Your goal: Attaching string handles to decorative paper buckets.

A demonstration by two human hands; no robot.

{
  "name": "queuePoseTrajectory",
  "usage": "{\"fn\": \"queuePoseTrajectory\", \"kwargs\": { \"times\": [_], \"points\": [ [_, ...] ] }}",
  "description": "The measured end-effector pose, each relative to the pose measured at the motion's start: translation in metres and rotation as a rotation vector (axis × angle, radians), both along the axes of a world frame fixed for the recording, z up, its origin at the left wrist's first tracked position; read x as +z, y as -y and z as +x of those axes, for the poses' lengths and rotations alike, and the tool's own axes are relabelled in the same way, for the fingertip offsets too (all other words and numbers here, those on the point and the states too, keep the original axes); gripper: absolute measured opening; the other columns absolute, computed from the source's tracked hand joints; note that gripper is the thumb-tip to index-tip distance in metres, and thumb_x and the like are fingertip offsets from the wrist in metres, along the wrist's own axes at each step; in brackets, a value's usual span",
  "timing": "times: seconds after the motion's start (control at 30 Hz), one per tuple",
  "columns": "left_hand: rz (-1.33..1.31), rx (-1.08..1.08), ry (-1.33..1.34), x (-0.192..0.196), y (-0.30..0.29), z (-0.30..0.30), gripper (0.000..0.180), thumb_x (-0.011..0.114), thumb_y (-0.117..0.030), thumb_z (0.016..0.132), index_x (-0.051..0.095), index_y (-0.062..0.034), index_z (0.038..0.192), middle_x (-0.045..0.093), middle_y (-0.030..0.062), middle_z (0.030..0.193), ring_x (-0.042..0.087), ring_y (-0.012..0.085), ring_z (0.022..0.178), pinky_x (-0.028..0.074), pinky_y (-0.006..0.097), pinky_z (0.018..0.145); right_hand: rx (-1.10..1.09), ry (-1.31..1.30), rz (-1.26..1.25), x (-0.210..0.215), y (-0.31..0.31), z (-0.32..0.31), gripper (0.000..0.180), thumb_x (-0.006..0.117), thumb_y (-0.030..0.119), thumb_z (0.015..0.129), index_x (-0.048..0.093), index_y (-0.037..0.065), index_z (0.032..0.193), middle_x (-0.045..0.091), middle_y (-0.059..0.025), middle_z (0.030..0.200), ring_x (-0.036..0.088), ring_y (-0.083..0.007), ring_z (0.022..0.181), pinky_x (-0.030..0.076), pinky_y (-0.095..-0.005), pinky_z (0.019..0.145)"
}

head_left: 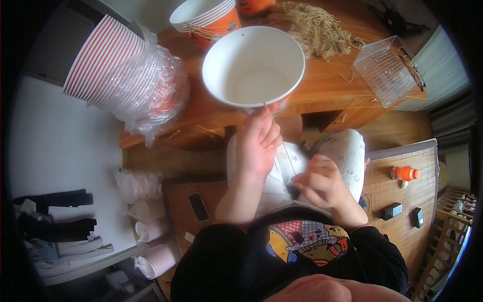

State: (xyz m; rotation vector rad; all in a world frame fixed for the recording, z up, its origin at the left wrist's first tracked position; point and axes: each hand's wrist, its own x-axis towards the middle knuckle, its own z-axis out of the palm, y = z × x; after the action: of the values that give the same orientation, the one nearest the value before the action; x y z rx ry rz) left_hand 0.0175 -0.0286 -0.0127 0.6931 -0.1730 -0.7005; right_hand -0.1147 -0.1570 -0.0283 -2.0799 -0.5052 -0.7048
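A large paper bucket [241, 60], white inside with orange on its outer wall, stands at the near edge of the desk, its mouth tilted toward me. My left hand [257, 143] is closed in a pinch at the bucket's near rim, where a thin tan string [285, 146] meets it. From there the string runs taut, down and to the right. My right hand [320, 181] pinches its lower end above my lap. Whether the string passes through a hole in the rim is hidden by my left fingers. A small dark hole shows near the far rim.
Wooden desk [322, 80] ahead. Plastic-wrapped stacked buckets [108, 60] stand left; behind the front bucket is a shorter orange-and-white stack [221, 30] with strings. A heap of tan strings [317, 30] and a clear plastic basket [385, 70] lie right. A phone [198, 207] lies low left.
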Motion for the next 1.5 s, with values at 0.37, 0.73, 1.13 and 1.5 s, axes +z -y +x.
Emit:
{"fn": "queuePoseTrajectory", "kwargs": {
  "times": [0.37,0.73,1.13,1.5],
  "points": [
    [0.107,0.027,0.022,0.009,-0.003,-0.003,0.017,0.053,-0.025,0.096,0.06,-0.0099,0.095,0.024,-0.009,0.053,0.024,0.0027,0.048,0.024,0.02,0.047,-0.003,0.015,0.022,-0.006,-0.003,-0.004,0.008,0.069,0.007,0.074,0.065,0.006,0.081,0.05,-0.0027,0.055,0.05,-0.0207,0.05,0.036,-0.0334,0.051],
    [0.213,0.137,0.162,0.004,-0.006,-0.007,0.019,0.053,-0.024,0.096,0.061,-0.0067,0.097,0.026,-0.0098,0.054,0.025,0.0016,0.048,0.024,0.019,0.047,0.04,0.084,0.021,-0.008,-0.008,-0.003,0.01,0.069,0.006,0.072,0.064,0.006,0.08,0.05,-0.0027,0.055,0.05,-0.0205,0.05,0.036,-0.0328,0.052],
    [0.471,0.48,0.73,-0.009,-0.024,0.0,0.018,0.063,-0.016,0.091,0.065,0.0014,0.093,0.05,-0.0029,0.066,0.041,0.005,0.056,0.03,0.02,0.051,-0.109,0.003,0.05,0.0,0.005,-0.011,0.009,0.069,0.003,0.072,0.065,0.006,0.08,0.061,-0.0036,0.064,0.051,-0.0221,0.053,0.038,-0.0343,0.054],
    [0.928,0.902,1.845,0.049,-0.033,0.018,0.03,0.081,-0.013,0.067,0.071,-0.0126,0.096,0.055,0.004,0.102,0.05,0.0217,0.093,0.039,0.034,0.085,-0.153,-0.019,0.027,0.002,0.008,-0.013,0.009,0.069,0.004,0.074,0.066,0.007,0.082,0.06,-0.0031,0.065,0.054,-0.0213,0.055,0.039,-0.0338,0.055]
  ]
}}
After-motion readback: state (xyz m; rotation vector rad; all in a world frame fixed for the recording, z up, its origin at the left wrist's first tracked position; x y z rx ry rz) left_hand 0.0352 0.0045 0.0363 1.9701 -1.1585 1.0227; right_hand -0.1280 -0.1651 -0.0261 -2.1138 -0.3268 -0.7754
